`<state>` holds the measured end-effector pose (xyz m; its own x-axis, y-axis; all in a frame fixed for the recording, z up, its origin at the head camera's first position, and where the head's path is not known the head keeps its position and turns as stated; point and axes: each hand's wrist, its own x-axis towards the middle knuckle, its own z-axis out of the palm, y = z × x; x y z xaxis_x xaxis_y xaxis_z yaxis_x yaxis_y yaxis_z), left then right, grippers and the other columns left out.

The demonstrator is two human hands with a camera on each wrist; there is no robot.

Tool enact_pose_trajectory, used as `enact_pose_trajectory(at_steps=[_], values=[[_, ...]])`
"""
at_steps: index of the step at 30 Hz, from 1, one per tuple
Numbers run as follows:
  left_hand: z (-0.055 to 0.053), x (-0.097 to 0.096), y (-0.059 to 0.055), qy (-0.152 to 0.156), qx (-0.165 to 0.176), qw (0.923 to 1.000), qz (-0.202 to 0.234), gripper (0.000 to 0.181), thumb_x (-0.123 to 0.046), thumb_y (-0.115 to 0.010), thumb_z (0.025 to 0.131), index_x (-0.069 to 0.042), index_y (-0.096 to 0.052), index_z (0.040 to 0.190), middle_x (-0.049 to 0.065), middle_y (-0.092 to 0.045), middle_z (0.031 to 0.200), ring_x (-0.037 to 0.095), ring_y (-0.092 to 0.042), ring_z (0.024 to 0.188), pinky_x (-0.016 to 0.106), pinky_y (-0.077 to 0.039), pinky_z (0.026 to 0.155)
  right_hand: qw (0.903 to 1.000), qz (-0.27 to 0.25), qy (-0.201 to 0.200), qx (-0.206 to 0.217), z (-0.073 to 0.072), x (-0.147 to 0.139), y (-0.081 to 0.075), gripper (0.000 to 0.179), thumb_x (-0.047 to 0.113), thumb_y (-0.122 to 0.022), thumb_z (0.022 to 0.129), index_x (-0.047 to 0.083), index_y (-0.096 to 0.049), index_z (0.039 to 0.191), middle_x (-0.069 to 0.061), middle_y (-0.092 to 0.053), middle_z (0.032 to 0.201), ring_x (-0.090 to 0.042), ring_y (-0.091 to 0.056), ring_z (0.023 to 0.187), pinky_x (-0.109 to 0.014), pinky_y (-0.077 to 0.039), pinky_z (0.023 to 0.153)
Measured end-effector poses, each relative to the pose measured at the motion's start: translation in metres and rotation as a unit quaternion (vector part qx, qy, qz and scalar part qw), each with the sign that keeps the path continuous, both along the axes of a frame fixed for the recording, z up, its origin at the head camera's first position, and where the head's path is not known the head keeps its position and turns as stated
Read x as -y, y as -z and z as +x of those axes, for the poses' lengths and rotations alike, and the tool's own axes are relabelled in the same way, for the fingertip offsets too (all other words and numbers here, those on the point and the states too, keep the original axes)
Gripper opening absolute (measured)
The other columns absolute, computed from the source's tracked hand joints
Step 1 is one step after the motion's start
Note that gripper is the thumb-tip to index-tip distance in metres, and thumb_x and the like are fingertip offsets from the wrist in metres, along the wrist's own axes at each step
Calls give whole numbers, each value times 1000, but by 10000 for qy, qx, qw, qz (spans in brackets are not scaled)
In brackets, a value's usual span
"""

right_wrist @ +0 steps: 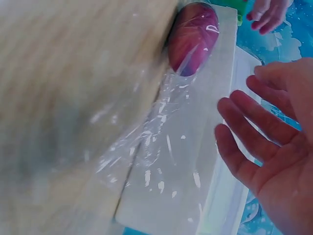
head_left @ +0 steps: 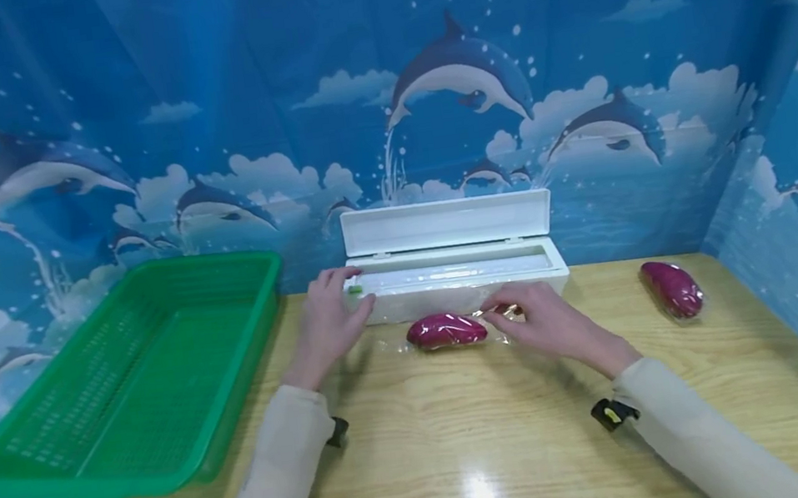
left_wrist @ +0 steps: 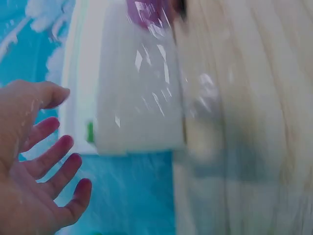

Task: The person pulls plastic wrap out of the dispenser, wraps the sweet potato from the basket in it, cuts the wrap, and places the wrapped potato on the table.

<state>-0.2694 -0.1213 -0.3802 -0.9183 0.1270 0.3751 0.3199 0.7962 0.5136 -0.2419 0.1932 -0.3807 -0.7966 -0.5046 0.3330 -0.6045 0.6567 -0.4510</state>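
A purple sweet potato point(head_left: 446, 330) lies in clear cling film point(right_wrist: 146, 147) on the table, just in front of a white cling film box point(head_left: 407, 308) whose lid stands up. The film spreads loosely past both ends of the sweet potato. My left hand point(head_left: 329, 321) is at the box's left end, its fingers spread and apart in the left wrist view. Near the film's right end is my right hand point(head_left: 548, 322); the right wrist view shows its fingers loosely bent with nothing between them. Inside the box lies a film roll point(head_left: 448, 273) with a green end.
A large green plastic basket point(head_left: 211, 408) stands on the left. Another film-wrapped sweet potato point(head_left: 672, 289) lies at the far right of the wooden table point(head_left: 412, 466). A blue dolphin-print curtain point(head_left: 313, 58) hangs close behind the box.
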Motion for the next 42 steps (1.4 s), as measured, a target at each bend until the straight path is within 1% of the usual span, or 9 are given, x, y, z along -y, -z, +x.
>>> enact_pose_trajectory(at_steps=[4, 8, 12, 15, 20, 24, 28, 34, 42], values=[[-11, 13, 7, -249, 434, 9987, -76, 64, -38, -72, 93, -12, -51, 147, 19, -50, 148, 39, -49, 132, 59, -47, 106, 9996, -136, 32, -244, -10, 12, -5, 20, 19, -66, 100, 8, -75, 113, -5, -77, 107, -22, -72, 98, -44, -59, 77], [-19, 21, 16, -191, 975, 9949, -159, 79, -47, -71, 92, -16, -39, 157, 21, -40, 157, 43, -44, 139, 65, -43, 110, 9990, -315, 42, -328, -29, 28, -8, 23, 24, -66, 100, 8, -74, 116, -6, -75, 112, -26, -70, 106, -46, -58, 83], [-22, 26, 22, -84, 1374, 9904, -151, 83, -50, -69, 94, -23, -30, 162, 21, -36, 160, 45, -42, 142, 68, -40, 112, 9981, -563, 59, -254, -51, 47, -10, 28, 25, -68, 99, 6, -73, 119, -10, -74, 115, -29, -68, 110, -47, -57, 90], [-25, 26, 27, -124, 1517, 9883, -130, 80, -48, -67, 96, -28, -27, 162, 20, -37, 160, 44, -41, 144, 66, -39, 114, 9981, -605, 84, -59, -65, 63, -9, 32, 27, -69, 98, 6, -72, 121, -11, -72, 115, -29, -67, 111, -47, -56, 94], [-29, 26, 30, -173, 1595, 9869, -149, 77, -49, -66, 97, -33, -27, 161, 20, -43, 156, 42, -44, 142, 64, -41, 113, 9984, -534, -45, 180, -83, 88, -8, 33, 29, -70, 97, 7, -71, 122, -10, -70, 114, -25, -65, 106, -42, -56, 93], [-30, 27, 27, -132, 1565, 9873, -249, 76, -47, -67, 97, -31, -28, 160, 21, -49, 150, 41, -50, 136, 62, -44, 110, 9986, -385, -160, 312, -91, 108, -7, 32, 31, -71, 97, 10, -72, 121, -8, -69, 112, -22, -63, 100, -37, -55, 86], [-29, 29, 27, -161, 1620, 9862, -302, 76, -45, -68, 97, -30, -28, 160, 21, -52, 148, 41, -52, 134, 63, -46, 108, 9982, -278, -254, 461, -97, 125, -5, 33, 33, -71, 96, 11, -74, 120, -8, -68, 110, -22, -62, 97, -36, -54, 85], [-28, 28, 26, -111, 1510, 9874, -457, 74, -44, -67, 98, -28, -29, 160, 23, -54, 145, 41, -55, 131, 62, -49, 104, 9969, -245, -260, 708, -102, 139, 1, 35, 38, -73, 94, 14, -76, 119, -7, -66, 108, -19, -60, 95, -32, -52, 82], [-27, 29, 26, -158, 1445, 9882, -482, 74, -45, -68, 97, -28, -32, 158, 21, -55, 147, 42, -55, 133, 64, -50, 103, 9977, 170, -140, 643, -101, 151, 1, 33, 46, -70, 93, 23, -77, 117, -4, -64, 107, -16, -56, 90, -28, -45, 76]])
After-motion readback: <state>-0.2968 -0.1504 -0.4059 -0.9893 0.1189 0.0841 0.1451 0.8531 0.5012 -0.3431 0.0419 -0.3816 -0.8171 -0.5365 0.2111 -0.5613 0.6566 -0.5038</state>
